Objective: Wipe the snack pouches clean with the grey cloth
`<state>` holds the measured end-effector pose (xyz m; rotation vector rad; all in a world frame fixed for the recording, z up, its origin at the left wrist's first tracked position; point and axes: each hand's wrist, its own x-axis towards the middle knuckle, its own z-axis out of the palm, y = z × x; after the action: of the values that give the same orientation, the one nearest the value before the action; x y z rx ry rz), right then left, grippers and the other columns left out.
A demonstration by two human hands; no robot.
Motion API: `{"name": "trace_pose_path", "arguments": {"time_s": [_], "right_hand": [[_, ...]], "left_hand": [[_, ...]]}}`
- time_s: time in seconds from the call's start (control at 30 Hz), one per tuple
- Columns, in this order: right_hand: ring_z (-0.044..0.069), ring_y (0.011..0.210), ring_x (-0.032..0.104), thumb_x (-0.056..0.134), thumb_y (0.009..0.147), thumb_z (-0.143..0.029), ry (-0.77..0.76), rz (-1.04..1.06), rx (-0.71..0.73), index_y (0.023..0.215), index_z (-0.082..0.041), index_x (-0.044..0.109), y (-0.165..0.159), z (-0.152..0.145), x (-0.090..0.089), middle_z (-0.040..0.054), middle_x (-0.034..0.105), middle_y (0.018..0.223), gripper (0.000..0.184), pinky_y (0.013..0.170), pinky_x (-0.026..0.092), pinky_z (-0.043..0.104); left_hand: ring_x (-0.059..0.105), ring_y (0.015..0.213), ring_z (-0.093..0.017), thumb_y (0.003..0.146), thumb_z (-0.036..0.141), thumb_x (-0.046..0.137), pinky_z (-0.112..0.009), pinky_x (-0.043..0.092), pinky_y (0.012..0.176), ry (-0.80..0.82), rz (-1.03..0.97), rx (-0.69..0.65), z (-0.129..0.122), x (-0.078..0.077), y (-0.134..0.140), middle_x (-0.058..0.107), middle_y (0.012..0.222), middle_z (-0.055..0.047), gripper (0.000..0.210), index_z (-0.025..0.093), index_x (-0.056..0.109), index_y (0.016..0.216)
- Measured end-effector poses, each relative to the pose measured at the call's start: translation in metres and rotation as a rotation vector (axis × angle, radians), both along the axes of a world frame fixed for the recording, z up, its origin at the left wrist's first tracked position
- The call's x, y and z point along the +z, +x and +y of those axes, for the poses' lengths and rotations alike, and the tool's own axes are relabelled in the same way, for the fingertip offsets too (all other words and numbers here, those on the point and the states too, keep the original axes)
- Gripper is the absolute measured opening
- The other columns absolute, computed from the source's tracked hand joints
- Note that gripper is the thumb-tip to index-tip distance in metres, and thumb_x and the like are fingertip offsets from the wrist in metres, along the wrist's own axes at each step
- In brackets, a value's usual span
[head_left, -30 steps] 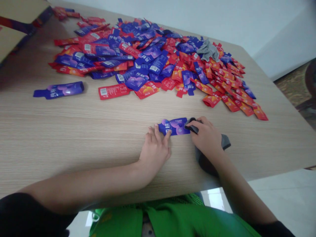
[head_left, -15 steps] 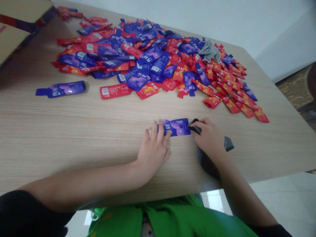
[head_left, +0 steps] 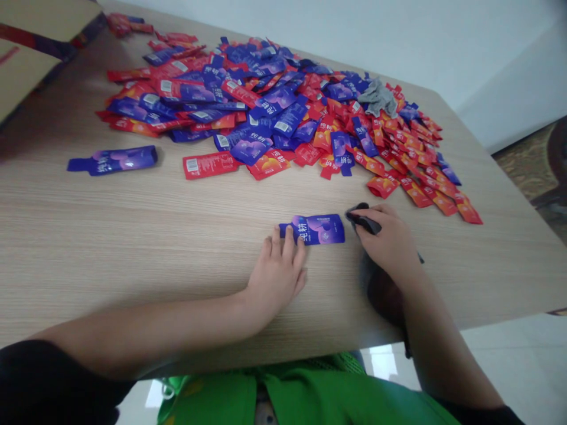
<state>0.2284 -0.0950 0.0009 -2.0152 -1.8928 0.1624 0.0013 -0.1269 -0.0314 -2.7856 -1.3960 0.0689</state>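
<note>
A flat blue-purple pouch (head_left: 326,229) with white characters lies on the table in front of me. My left hand (head_left: 277,274) rests on its left part, palm down, fingers stretched and slightly spread over the spout end. Just beyond the pouch's right end, my right hand (head_left: 390,242) is closed on a bunched dark cloth (head_left: 365,222). A tip of that cloth sticks out past the fingers towards the pouch, a small gap apart from it. More dark material (head_left: 384,292) shows under the right wrist; whether it is the same cloth I cannot tell.
A large heap of red and blue pouches (head_left: 266,106) covers the back of the table (head_left: 177,236), with a grey cloth (head_left: 378,97) on it. One blue pouch (head_left: 119,160) lies apart at left. A cardboard box (head_left: 39,59) stands at the far left.
My right hand has drawn back to the right with the dark cloth, off the pouch's end. My left fingers have shifted slightly down, uncovering more of the pouch.
</note>
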Motion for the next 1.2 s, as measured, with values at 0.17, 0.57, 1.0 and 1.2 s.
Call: {"name": "trace_pose_path", "arguments": {"time_s": [0.17,0.57,1.0,1.2], "right_hand": [[0.021,0.094,0.061,0.057,0.084,-0.022,0.005,-0.063,0.222,0.110,-0.028,0.072,-0.039,-0.004,0.009,0.0062,0.061,0.110,0.031,0.076,0.048,0.032],[0.024,0.099,0.054,0.059,0.087,-0.026,-0.117,-0.293,0.359,0.116,-0.036,0.070,-0.079,-0.005,-0.008,0.0061,0.059,0.118,0.032,0.075,0.043,0.036],[0.024,0.098,0.056,0.059,0.082,-0.017,-0.132,-0.277,0.236,0.111,-0.036,0.071,-0.060,-0.009,-0.006,0.0060,0.058,0.117,0.037,0.071,0.044,0.034],[0.024,0.096,0.057,0.059,0.082,-0.018,-0.095,-0.262,0.174,0.110,-0.035,0.072,-0.046,-0.013,-0.008,0.0062,0.058,0.115,0.035,0.069,0.045,0.034]], "left_hand": [[0.040,0.136,-0.045,0.094,0.037,0.048,-0.052,0.041,0.103,-0.005,-0.007,0.017,0.000,0.001,0.001,0.040,0.148,-0.029,0.058,0.008,0.044,0.144],[0.043,0.135,-0.043,0.092,0.034,0.054,-0.051,0.044,0.102,-0.022,-0.005,0.016,0.002,0.005,0.002,0.042,0.148,-0.027,0.048,0.008,0.055,0.132],[0.043,0.135,-0.044,0.095,0.042,0.052,-0.048,0.048,0.098,-0.048,0.058,0.005,0.008,0.010,0.002,0.039,0.151,-0.022,0.057,0.014,0.045,0.144],[0.043,0.135,-0.043,0.096,0.044,0.049,-0.047,0.048,0.097,-0.049,0.086,-0.011,0.009,0.011,0.002,0.040,0.151,-0.021,0.056,0.016,0.045,0.145]]}}
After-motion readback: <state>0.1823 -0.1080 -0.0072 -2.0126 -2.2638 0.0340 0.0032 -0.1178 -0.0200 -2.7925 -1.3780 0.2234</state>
